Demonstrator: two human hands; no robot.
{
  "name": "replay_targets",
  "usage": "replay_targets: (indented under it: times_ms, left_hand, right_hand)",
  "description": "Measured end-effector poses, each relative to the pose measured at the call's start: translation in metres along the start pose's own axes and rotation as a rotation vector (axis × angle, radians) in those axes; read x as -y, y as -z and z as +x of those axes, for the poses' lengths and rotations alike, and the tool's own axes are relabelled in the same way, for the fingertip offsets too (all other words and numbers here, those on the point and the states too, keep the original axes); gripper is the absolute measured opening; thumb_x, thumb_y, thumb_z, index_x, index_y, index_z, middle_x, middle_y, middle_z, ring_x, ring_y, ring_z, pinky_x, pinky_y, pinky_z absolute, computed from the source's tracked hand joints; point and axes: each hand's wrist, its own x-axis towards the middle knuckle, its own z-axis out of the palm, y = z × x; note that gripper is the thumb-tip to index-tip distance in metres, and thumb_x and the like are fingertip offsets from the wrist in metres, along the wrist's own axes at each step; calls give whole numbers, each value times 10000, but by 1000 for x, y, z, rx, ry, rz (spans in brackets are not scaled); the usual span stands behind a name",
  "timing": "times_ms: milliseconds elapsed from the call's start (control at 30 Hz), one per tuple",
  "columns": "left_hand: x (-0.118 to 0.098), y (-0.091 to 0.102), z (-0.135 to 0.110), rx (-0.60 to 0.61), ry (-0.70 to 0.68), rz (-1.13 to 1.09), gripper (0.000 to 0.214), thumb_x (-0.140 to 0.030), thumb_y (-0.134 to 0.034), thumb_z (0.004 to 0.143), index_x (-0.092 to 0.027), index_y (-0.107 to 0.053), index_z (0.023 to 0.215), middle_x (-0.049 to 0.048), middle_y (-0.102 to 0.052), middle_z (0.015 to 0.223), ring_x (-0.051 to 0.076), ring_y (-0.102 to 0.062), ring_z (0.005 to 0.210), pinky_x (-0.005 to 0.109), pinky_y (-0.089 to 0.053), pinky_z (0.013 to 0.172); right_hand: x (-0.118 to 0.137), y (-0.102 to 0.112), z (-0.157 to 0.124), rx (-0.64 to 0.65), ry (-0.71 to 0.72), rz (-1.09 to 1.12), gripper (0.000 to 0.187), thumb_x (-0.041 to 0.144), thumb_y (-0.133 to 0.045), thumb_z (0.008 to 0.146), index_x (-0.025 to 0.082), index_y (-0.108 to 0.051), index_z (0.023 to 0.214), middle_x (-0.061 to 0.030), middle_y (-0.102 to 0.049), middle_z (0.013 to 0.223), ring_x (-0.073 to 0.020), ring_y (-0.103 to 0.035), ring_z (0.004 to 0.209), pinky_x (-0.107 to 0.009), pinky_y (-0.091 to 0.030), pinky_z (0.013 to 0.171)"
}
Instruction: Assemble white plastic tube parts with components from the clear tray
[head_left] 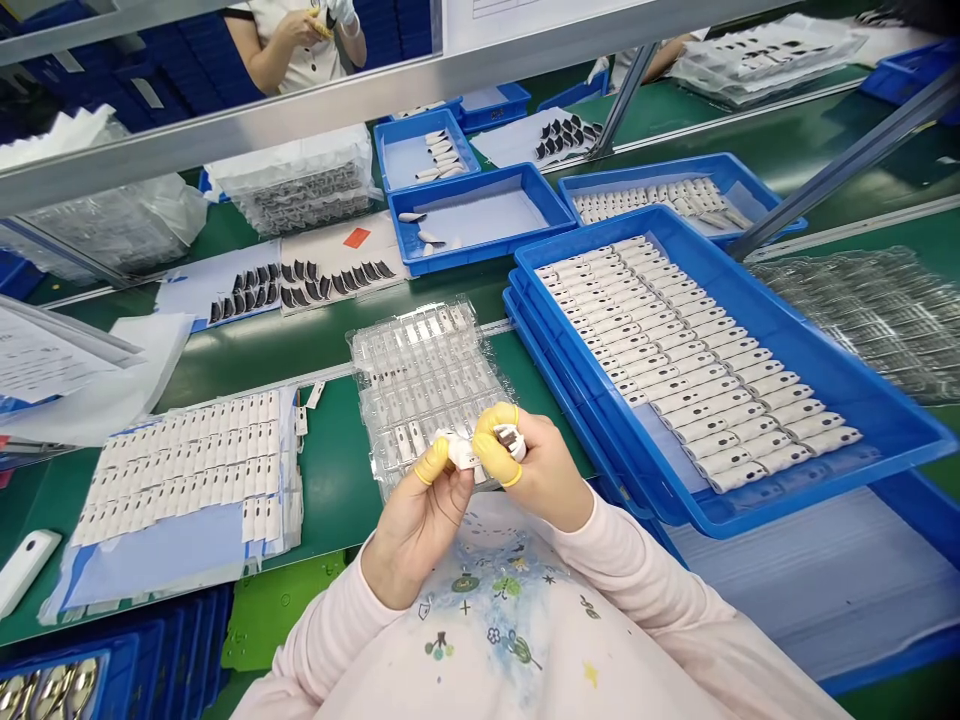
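My left hand and my right hand meet above a transparent blister tray, and both wear yellow finger cots. The left fingers pinch a small white plastic part. The right fingers hold a second small white part with a dark centre. The parts partly hide each other, so I cannot tell whether they touch. Under my hands, the blister tray holds several white pieces in its pockets. Rows of long white parts lie in a blue tray to my right. More white parts lie in rows on a blue sheet to my left.
The green workbench carries blue trays and papers with rows of black parts. Stacked transparent trays lie at the right. A metal rail crosses the view, and a co-worker stands beyond it.
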Motion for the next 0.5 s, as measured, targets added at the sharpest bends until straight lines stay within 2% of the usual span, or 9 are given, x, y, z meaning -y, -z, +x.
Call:
replay_targets:
  times_ms: [100,167,333,433,500]
  left_hand:
    - [-1,-3,-1,-46,17,-35,338,-73,-348,1033,-117,-666,925,33,-757,800,80,-738,677,123,-604,625]
    - [-1,-5,0,-66,19,-52,359,-80,-330,1039,-112,-665,914,37,-753,791,79,-735,674,123,-601,620]
    - [-1,3,4,-13,22,12,275,-88,-413,1015,-118,-668,915,29,-746,818,76,-713,675,142,-588,629]
    - [-5,20,9,68,-8,140,97,-121,-591,931,-127,-671,985,35,-741,894,104,-700,735,193,-582,678]
    - [-8,35,13,93,-68,281,212,-209,-712,860,-166,-659,1060,19,-726,931,116,-681,757,222,-565,695]
  right_hand:
    - [-3,0,0,-19,-11,-6,162,293,-615,805,216,-541,683,39,-544,558,-106,-469,485,-245,-395,496]
    - [-4,-1,0,-27,-6,2,159,292,-615,810,216,-545,689,37,-554,568,-107,-483,489,-241,-402,496]
    - [-10,-3,-2,-28,49,50,139,279,-615,831,222,-545,725,33,-573,625,-110,-507,532,-238,-424,519]
    - [-17,-8,-5,75,139,31,133,262,-635,835,223,-552,738,31,-590,657,-106,-506,548,-239,-424,543]
    - [-25,-14,-8,206,178,-11,120,247,-634,841,223,-566,745,30,-596,665,-107,-502,558,-240,-424,561]
